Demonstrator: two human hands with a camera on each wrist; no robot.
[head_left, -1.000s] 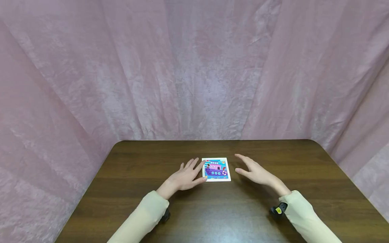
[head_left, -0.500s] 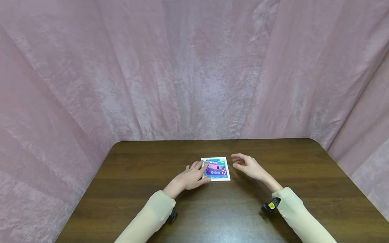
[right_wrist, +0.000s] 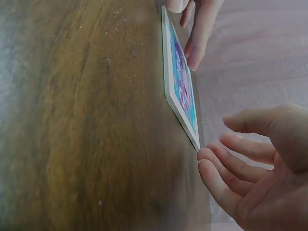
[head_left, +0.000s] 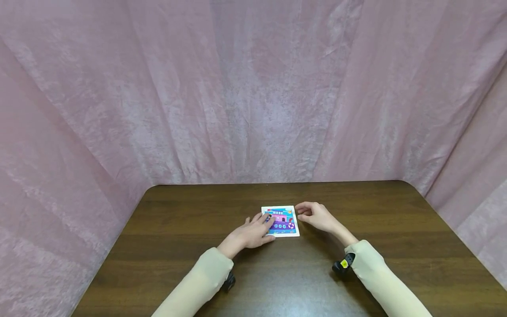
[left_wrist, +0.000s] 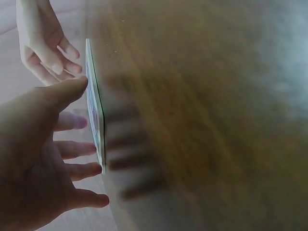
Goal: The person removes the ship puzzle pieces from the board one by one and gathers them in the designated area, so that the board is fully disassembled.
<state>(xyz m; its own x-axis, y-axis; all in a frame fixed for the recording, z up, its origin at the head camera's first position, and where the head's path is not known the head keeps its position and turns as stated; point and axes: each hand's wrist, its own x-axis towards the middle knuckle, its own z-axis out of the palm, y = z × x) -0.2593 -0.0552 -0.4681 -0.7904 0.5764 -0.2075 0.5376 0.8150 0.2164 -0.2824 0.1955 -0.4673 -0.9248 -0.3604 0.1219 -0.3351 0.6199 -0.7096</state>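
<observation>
A thin square picture board (head_left: 286,218), white-bordered with a purple and pink cartoon ship, lies flat on the table. My left hand (head_left: 250,234) spreads its fingers over the board's left part, thumb along the near left corner. In the left wrist view the thumb and fingertips come right up to the board's face (left_wrist: 92,101). At the right edge, my right hand (head_left: 319,218) has loosely bent fingers. Its fingertips (right_wrist: 204,154) are right at the far right corner of the board in the right wrist view. Part of the picture is hidden under the left fingers.
Dark brown wooden table (head_left: 178,229) with rounded far corners. A pink velvety curtain (head_left: 253,97) hangs behind and along both sides. Each wrist carries a small black camera; the right one (head_left: 341,265) has a yellow patch.
My left hand has slid right, farther over the board. The right hand has moved left to the board's right edge, its fingers bending more. The board stays nearly in place.
</observation>
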